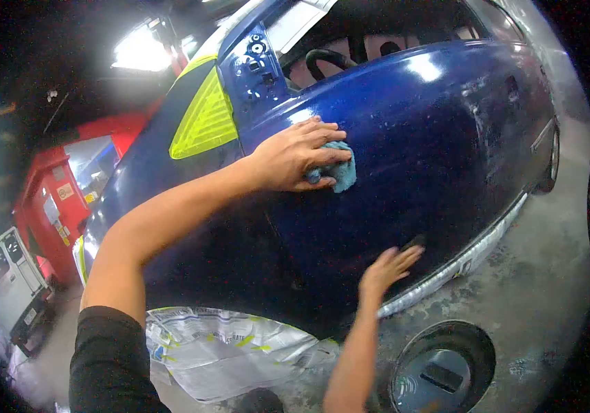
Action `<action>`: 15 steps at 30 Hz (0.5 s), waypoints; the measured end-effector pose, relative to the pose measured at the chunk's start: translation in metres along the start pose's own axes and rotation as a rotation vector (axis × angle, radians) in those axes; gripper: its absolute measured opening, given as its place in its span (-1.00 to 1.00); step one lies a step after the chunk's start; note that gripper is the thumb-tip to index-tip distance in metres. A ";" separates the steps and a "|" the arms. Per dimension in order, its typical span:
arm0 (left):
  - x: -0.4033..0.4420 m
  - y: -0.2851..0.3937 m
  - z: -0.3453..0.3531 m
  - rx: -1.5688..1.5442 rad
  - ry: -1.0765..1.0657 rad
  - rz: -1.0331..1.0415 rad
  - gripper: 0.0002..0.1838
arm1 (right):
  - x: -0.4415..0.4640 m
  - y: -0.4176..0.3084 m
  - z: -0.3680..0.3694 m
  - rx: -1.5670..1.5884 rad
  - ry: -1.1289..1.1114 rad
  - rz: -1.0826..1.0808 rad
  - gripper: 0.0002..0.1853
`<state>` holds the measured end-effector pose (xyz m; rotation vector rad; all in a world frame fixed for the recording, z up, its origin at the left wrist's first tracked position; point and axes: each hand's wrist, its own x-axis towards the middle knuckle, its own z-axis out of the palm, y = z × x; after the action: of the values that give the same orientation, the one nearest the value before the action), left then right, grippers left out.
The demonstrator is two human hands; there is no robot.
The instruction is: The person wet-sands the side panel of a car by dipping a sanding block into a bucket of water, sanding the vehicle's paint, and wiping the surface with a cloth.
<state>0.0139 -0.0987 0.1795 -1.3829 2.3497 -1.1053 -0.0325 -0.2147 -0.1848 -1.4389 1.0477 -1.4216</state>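
Observation:
In the head view, my left hand (302, 155) is closed around a crumpled light-blue cloth (336, 167), pressed to the upper part of a glossy dark-blue car door (405, 158). Lower down, my right hand (384, 272) lies against the door's lower part with its fingers stretched out and slightly blurred. A small dark pad (415, 241) shows at its fingertips; most of it is hidden by the hand, and its exact kind cannot be made out.
A round dark bucket (486, 342) of water stands on the wet floor below the door, with a dark rectangular piece inside. Taped newspaper (226, 347) covers the wheel area. Yellow-green tape (205, 118) masks the corner pane. A silvery covering (446, 275) runs along the sill.

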 end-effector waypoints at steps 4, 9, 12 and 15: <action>-0.001 -0.003 0.001 -0.009 0.000 0.004 -0.42 | -0.151 -0.019 0.016 0.002 -0.170 -0.118 -0.20; -0.002 0.000 -0.002 -0.007 -0.003 -0.008 -0.43 | 0.026 -0.012 -0.017 0.045 -0.033 -0.008 -0.19; -0.004 -0.002 0.001 0.004 0.000 0.001 -0.43 | 0.056 0.008 -0.008 -0.025 -0.019 0.027 -0.23; -0.002 -0.001 0.000 0.005 0.015 0.007 -0.48 | -0.055 -0.038 -0.007 0.012 -0.093 -0.145 -0.17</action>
<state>0.0158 -0.0973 0.1802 -1.3682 2.3584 -1.1230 -0.0397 -0.1504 -0.1648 -1.5837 0.8901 -1.4445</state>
